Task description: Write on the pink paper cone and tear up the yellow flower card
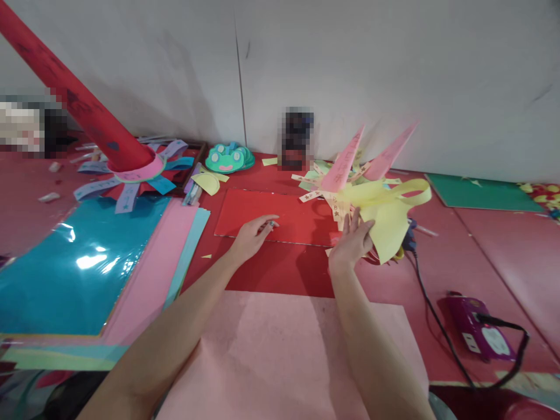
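Observation:
My left hand (255, 238) hovers over or rests on a red rectangular sheet (280, 216), fingers loosely bent and apart, a ring on one finger. Nothing shows in it. To its right, my right hand (350, 245) has its fingers spread against a yellow paper piece (387, 224) with a looped strip; whether any fingertips grip it I cannot tell. Beside that hand stand pink paper cones (345, 166) with printed paper strips around their bases. A large pink sheet (280, 350) lies nearest me, below both forearms.
At left, a tall red cone (83, 105) with curled strips stands by a glossy blue packet (79, 268) on coloured sheets. A green frog cutout (230, 158) lies near the wall. A purple power strip (476, 326) with a black cable sits right. A green sheet (481, 191) lies behind.

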A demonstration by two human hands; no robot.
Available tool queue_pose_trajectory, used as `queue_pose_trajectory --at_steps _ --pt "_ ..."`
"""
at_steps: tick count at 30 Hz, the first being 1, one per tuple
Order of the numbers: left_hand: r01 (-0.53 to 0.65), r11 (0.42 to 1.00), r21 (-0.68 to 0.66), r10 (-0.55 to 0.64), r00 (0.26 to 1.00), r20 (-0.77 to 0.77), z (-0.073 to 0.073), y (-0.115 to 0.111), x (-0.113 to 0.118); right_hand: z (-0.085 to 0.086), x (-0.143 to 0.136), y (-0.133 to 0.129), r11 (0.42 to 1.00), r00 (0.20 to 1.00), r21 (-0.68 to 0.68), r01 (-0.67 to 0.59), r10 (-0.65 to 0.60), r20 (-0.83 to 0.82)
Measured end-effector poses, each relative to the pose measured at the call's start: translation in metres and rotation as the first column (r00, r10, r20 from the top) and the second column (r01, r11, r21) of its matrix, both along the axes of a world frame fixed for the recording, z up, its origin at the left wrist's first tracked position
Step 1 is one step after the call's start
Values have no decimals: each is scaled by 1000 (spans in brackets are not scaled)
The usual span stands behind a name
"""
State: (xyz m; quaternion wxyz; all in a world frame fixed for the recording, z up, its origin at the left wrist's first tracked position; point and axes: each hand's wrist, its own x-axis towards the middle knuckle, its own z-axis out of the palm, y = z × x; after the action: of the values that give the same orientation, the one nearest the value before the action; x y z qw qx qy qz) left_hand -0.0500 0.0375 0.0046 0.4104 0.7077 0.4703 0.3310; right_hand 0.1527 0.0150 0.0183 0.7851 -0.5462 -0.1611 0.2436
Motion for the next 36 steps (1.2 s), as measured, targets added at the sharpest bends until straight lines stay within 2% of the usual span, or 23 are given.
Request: queue_pose_trajectory --at_steps 4,8,14,18,21,23,27,31,36 --pt "1 1000 4 -1 1000 5 0 0 0 -6 -14 -1 987 988 60 -151 153 -31" --pt "-9 1000 -4 9 1000 19 0 0 0 -11 -30 -4 951 947 51 -306 309 -86" --pt "-28 997 -74 38 990 136 -4 2 0 -10 -40 -12 824 828 -91 -559 561 6" --pt "-29 997 -74 40 988 152 -6 2 -1 -13 -43 -19 767 765 -295 -569 626 151" --pt "-29 998 -58 37 990 133 -5 2 0 -16 -43 -24 703 743 -391 -594 666 67" --pt "-45 998 -51 51 992 114 -4 1 0 -18 -43 -24 680 732 -401 -613 680 34" --pt "-92 993 -80 100 989 108 1 1 2 -19 -41 -23 690 735 -414 -594 674 70" --pt "-125 982 -143 152 968 200 3 4 1 -16 -42 -22 696 741 -394 -600 669 53" --pt "-131 972 -196 183 943 279 5 7 -2 -8 -44 -19 694 744 -319 -646 665 -59"
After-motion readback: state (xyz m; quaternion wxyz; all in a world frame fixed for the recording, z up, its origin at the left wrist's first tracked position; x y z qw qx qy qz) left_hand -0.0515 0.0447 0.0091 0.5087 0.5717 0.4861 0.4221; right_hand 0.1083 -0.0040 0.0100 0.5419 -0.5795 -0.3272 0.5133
